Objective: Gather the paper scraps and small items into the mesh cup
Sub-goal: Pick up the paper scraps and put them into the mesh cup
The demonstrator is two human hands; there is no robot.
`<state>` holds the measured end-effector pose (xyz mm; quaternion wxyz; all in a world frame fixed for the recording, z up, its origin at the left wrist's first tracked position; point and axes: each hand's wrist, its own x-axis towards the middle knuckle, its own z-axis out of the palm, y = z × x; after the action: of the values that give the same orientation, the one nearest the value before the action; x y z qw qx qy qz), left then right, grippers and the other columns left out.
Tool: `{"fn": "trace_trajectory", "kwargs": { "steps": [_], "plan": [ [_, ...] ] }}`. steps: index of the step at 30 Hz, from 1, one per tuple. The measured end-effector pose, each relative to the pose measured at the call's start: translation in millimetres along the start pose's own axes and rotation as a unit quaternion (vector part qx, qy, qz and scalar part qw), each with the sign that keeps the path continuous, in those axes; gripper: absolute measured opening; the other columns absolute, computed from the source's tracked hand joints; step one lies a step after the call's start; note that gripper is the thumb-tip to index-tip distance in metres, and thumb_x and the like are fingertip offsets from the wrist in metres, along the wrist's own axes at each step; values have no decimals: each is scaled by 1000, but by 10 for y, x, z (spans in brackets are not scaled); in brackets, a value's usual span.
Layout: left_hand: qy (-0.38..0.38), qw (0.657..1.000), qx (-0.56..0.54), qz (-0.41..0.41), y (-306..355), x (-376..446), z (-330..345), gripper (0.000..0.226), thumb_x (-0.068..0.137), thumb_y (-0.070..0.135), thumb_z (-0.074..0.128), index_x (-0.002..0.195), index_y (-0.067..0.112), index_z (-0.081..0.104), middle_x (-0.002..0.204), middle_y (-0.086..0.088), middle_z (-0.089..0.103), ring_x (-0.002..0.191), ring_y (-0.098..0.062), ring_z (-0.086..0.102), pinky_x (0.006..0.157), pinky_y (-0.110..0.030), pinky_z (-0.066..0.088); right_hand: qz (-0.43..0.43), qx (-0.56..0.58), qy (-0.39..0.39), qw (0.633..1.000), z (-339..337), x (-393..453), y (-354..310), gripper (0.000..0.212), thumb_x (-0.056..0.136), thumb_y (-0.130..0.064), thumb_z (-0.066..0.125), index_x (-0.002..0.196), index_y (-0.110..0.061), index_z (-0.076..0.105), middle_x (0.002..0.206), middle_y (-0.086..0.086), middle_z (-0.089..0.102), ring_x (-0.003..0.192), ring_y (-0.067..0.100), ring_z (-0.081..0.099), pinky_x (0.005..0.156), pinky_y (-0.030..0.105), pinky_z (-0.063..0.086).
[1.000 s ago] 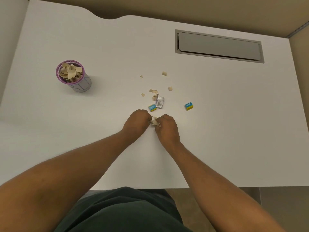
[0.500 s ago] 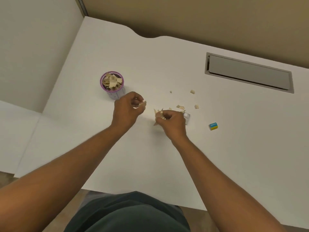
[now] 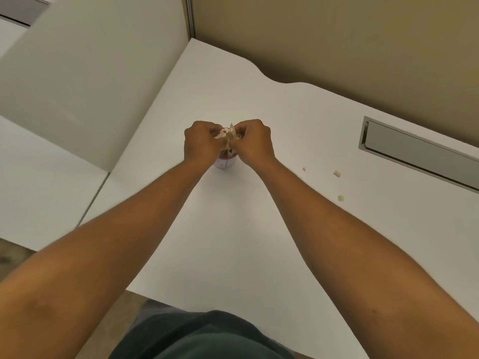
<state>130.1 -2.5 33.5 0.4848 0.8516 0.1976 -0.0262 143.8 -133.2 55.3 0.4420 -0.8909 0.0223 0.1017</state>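
Note:
Both hands meet right over the mesh cup (image 3: 226, 162), which stands on the white desk (image 3: 233, 229) and is mostly hidden; only its lower wall and a bit of pink rim show. My left hand (image 3: 201, 143) and my right hand (image 3: 255, 141) are closed, pinching beige paper scraps (image 3: 230, 134) between their fingertips above the cup's mouth. Three loose scraps lie on the desk to the right: a tiny one (image 3: 303, 168), a larger one (image 3: 336, 173) and another (image 3: 341, 198).
A grey recessed cable tray (image 3: 420, 154) is set into the desk at the right. A white partition (image 3: 90, 81) borders the desk on the left and a tan wall (image 3: 337, 40) runs along the back. The desk's front edge is near my body.
Both hands moved left from the scrap pile to above the cup, carrying paper scraps. The view swung left, so the erasers and the rest of the pile are out of frame.

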Motion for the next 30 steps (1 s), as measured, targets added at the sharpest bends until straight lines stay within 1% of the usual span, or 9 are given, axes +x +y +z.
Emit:
{"fn": "trace_trajectory", "kwargs": {
  "steps": [3, 5, 8, 11, 15, 18, 22, 27, 30],
  "plan": [
    [-14, 1000, 7, -12, -34, 52, -42, 25, 89, 11, 73, 113, 8, 78, 110, -8, 79, 104, -24, 74, 94, -39, 61, -1, -65, -31, 997, 45, 149, 17, 17, 86, -11, 71, 74, 1, 70, 64, 5, 56, 61, 19, 42, 56, 27, 36],
    [-25, 999, 22, -8, -68, 69, -81, 24, 90, 6, 67, 110, 8, 80, 109, -8, 79, 102, -26, 74, 92, -42, 62, 9, -89, -74, 993, 44, 190, 9, 9, 83, -10, 75, 89, -4, 76, 81, 4, 62, 70, 19, 50, 63, 26, 40],
    [-27, 999, 33, 1, -93, 60, -138, 30, 90, 3, 63, 113, 11, 80, 111, -7, 79, 104, -25, 74, 93, -37, 62, 4, -118, -114, 986, -1, 224, -18, 34, 78, -7, 80, 112, -12, 76, 106, 3, 69, 89, 18, 62, 63, 19, 45],
    [-17, 999, 37, 7, -105, 50, -177, 36, 86, 2, 64, 117, 14, 79, 112, -4, 79, 105, -19, 73, 91, -29, 58, 6, -109, -104, 989, -61, 262, -16, 53, 75, -7, 84, 125, -16, 70, 122, 5, 70, 105, 20, 67, 80, 25, 54],
    [-11, 999, 46, 18, -121, 59, -173, 35, 83, 4, 70, 115, 15, 79, 104, -2, 79, 92, -14, 70, 70, -12, 46, 2, -134, -60, 989, -41, 197, 13, 41, 77, -9, 83, 116, -15, 74, 116, 5, 73, 96, 23, 70, 85, 35, 59],
    [-25, 993, 87, 72, -148, 22, -117, 27, 90, 11, 69, 114, 15, 80, 104, -5, 79, 97, -23, 69, 78, -25, 51, -32, -152, -34, 987, 65, 92, -13, 20, 84, -7, 71, 101, -13, 80, 100, 7, 77, 88, 27, 72, 82, 39, 60],
    [-30, 967, 216, 129, -214, 31, -47, 31, 96, 12, 55, 107, 22, 82, 96, -6, 77, 107, -32, 53, 88, -45, 48, -23, -198, -39, 979, 193, 55, -6, 23, 83, -1, 59, 90, -10, 79, 89, 12, 76, 81, 32, 69, 74, 36, 59],
    [-45, 929, 334, 155, -283, 101, 19, 22, 94, 12, 50, 104, 9, 69, 101, -11, 64, 104, -34, 47, 74, -39, 31, -30, -262, -57, 963, 279, 80, 82, 13, 80, 2, 55, 72, -4, 64, 72, 14, 62, 67, 30, 49, 59, 32, 37],
    [-55, 912, 366, 177, -319, 129, 40, 25, 97, 16, 49, 105, 13, 73, 103, -10, 58, 102, -34, 47, 73, -40, 30, -41, -273, -52, 960, 322, 84, 139, 15, 79, 1, 52, 75, -3, 67, 72, 15, 62, 67, 27, 45, 60, 31, 34]
  ]
}}
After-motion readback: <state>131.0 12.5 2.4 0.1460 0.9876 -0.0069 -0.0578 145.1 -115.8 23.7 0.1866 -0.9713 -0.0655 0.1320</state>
